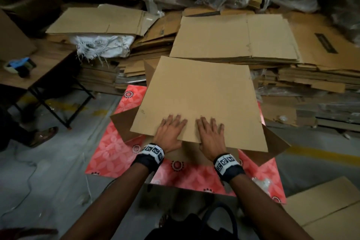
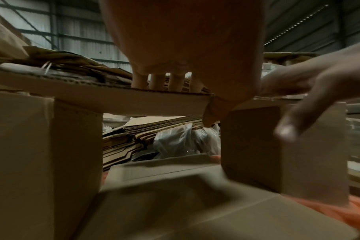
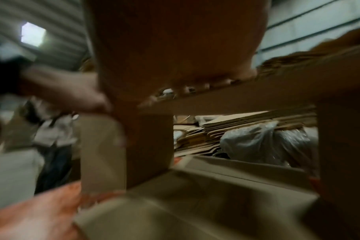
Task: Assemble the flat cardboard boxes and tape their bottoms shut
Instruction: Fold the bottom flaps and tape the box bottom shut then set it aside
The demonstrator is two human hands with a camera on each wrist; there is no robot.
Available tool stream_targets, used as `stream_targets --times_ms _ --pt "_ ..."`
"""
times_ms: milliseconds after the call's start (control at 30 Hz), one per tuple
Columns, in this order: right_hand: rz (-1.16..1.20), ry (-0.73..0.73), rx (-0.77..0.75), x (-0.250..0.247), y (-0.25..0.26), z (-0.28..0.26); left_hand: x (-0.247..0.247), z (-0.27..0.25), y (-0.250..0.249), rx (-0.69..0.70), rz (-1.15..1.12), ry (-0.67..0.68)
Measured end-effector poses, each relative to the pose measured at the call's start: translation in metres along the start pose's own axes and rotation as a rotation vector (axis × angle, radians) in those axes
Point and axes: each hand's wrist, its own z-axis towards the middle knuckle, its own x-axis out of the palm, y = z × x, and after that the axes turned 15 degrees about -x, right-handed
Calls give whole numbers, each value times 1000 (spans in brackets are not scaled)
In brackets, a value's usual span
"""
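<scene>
A brown cardboard box (image 1: 194, 99) lies on its side on a red patterned mat (image 1: 120, 146), partly opened into a tube. Side flaps stick out at its left (image 1: 122, 121) and right (image 1: 276, 144). My left hand (image 1: 171, 130) and right hand (image 1: 209, 134) sit side by side on the near edge of its top panel, fingers spread on top. In the left wrist view the left fingers (image 2: 175, 81) lie on the panel and the thumb (image 2: 211, 116) hooks under its edge. The blurred right wrist view shows the right fingertips (image 3: 203, 85) on the panel edge.
Stacks of flat boxes (image 1: 233, 35) fill the floor behind the mat. A blue tape dispenser (image 1: 19, 66) rests on a low table (image 1: 48, 60) at the left, with another person's sandalled foot (image 1: 44, 135) below it. More flat cardboard (image 1: 327, 204) lies at the near right.
</scene>
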Motion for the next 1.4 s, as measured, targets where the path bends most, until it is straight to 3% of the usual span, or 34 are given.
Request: stream_targets --times_ms 100,167,233,333,467,700,767,833,900,1033,1133,1300,1400 --pt "-21 52 7 -11 -3 14 -14 14 23 51 -131 86" --pt "-10 56 9 -15 -5 19 -24 20 51 33 -278 -16" --pt "23 44 11 -18 -6 23 -33 22 86 -93 -288 -103" --pt "22 55 15 -19 -3 27 -32 18 133 -370 -87 -48" --pt "44 51 2 -16 5 33 -34 12 159 -517 -67 -8" --pt "33 61 -10 -25 20 50 -22 4 165 -475 -403 -37" --pt "35 68 -16 -25 28 55 -14 -3 167 -500 -326 -125" --pt "43 77 -21 -23 38 61 -9 -11 161 -498 -98 -248" --pt "49 73 -39 -20 52 69 -4 -16 152 -433 19 -269" --pt "90 95 -71 -11 84 83 10 -11 133 -280 136 -107" --pt "159 77 -86 0 99 88 20 -5 130 -237 102 -55" --pt "162 85 147 27 90 72 41 -11 151 -278 79 11" --pt "205 165 247 56 81 64 57 -12 162 -277 110 56"
